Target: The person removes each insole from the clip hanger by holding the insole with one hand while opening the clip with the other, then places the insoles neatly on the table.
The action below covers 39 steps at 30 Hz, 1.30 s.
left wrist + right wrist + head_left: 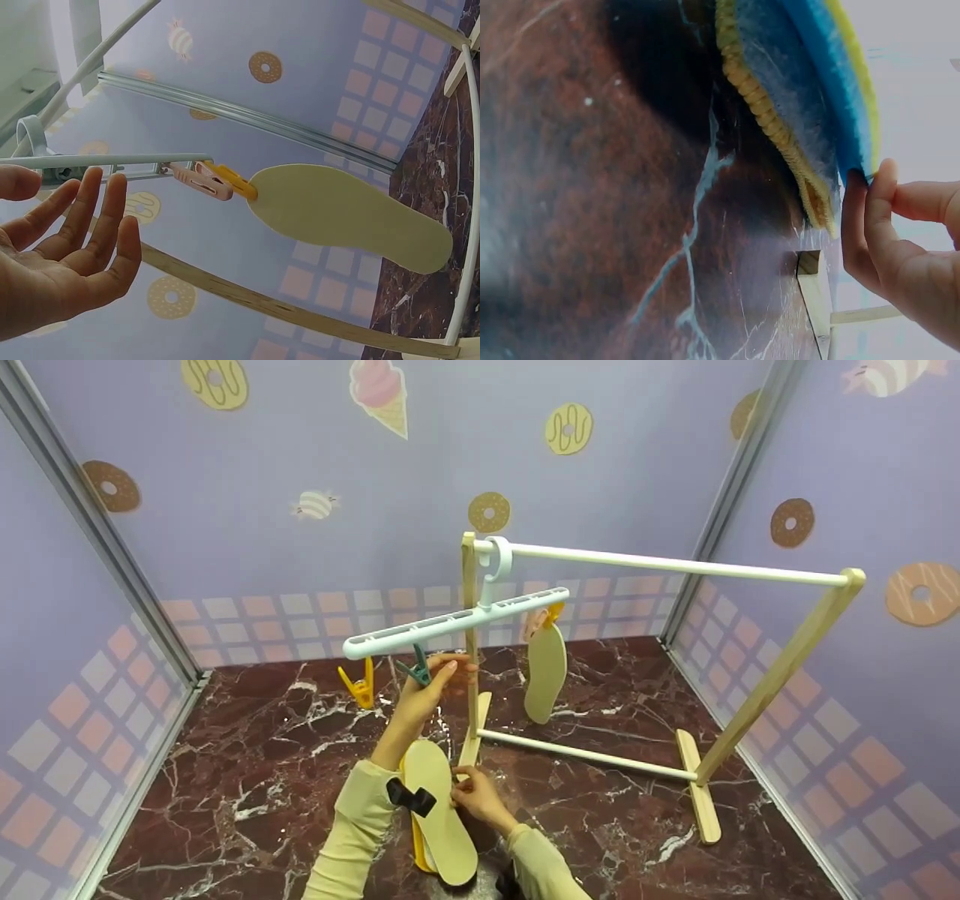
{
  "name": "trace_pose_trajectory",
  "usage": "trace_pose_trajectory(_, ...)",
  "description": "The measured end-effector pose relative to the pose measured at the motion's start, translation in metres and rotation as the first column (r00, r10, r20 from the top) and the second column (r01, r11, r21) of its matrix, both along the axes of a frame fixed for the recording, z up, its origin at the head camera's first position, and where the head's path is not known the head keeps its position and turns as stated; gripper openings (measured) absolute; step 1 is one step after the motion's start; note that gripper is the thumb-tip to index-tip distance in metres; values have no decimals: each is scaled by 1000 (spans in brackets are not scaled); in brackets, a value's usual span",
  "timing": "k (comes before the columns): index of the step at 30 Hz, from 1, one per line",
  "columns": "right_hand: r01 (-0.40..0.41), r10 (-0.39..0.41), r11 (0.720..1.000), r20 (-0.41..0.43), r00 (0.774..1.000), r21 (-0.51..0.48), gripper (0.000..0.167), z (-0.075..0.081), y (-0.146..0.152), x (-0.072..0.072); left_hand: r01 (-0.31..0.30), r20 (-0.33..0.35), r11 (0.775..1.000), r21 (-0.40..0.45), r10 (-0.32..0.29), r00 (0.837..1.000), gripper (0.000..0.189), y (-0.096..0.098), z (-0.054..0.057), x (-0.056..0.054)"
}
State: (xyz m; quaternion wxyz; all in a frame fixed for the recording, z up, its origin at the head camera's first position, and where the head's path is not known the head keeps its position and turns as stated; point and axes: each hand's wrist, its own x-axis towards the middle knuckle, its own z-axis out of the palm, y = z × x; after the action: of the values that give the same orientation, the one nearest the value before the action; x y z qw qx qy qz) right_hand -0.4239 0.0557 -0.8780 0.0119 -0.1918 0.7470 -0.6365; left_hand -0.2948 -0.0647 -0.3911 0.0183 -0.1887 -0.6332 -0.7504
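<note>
My left hand [431, 682] is raised below a pale hanger [420, 628], beside a dark green clip [417, 667]. In the left wrist view its fingers [90, 217] are spread and loosely bent, with nothing visibly held. Lower down, my right hand [480, 797] pinches the edge of a beige insole [439, 810]. A yellow-edged piece [421, 851] lies behind that insole; in the right wrist view its lining [787, 105] looks fluffy. Another insole [546, 675] hangs from a yellow clip [554, 613] at the hanger's right end, near a pink clip [201, 180].
The hanger hooks onto the white rail [667, 562] of a wooden-legged rack [780, 675]. A yellow-orange clip [361, 687] is under the hanger's left end. Dark red marbled tabletop [247, 780] spreads underneath, enclosed by patterned lilac walls [420, 510].
</note>
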Motion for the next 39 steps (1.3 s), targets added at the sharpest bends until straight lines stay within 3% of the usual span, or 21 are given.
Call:
trace_pose_trajectory(3,18,-16,999,-36,999,38,41,50,0,28,-4,9,1000,5,4,1000,30,0,1,0)
trace_pose_trajectory(7,11,-4,998,-118,993,57,36,130,1,73,0,16,1000,9,-1,1000,31,0,1,0)
trace_pose_trajectory(8,8,-1,998,-129,992,57,35,139,1,78,2,16,1000,9,-2,1000,32,0,0,0)
trace_pose_trajectory(11,12,-7,998,-75,997,62,34,139,3,80,10,22,1000,22,-10,1000,34,0,-1,0)
trace_pose_trajectory(13,28,-25,997,-51,998,68,35,132,3,78,14,26,999,31,-14,1000,35,0,-2,-1)
trace_pose_trajectory(14,26,-21,998,-76,997,56,35,126,4,75,15,30,999,36,-16,999,37,0,-3,-1)
trace_pose_trajectory(15,38,-31,996,-78,997,82,36,145,4,86,17,36,999,42,-18,999,38,0,-3,-2)
trace_pose_trajectory(21,30,0,991,-219,976,133,35,178,12,104,30,61,998,56,-33,998,44,1,-3,-1)
trace_pose_trajectory(22,12,12,993,-206,978,114,36,172,14,100,33,62,998,56,-37,997,45,1,-3,-1)
trace_pose_trajectory(28,-39,43,998,-90,995,44,44,247,20,138,49,57,997,64,-53,997,46,2,-3,-3)
trace_pose_trajectory(33,-56,62,997,-140,988,43,42,275,30,148,76,70,995,64,-81,994,48,1,-2,-2)
trace_pose_trajectory(36,-30,36,998,-101,994,61,43,292,37,154,82,89,993,86,-90,992,50,0,-1,-2)
trace_pose_trajectory(38,-24,29,998,-85,996,53,42,295,43,153,79,97,992,103,-89,991,50,-2,1,-3)
trace_pose_trajectory(39,-33,38,998,-125,991,44,41,286,48,145,76,101,991,112,-88,991,50,-2,2,-3)
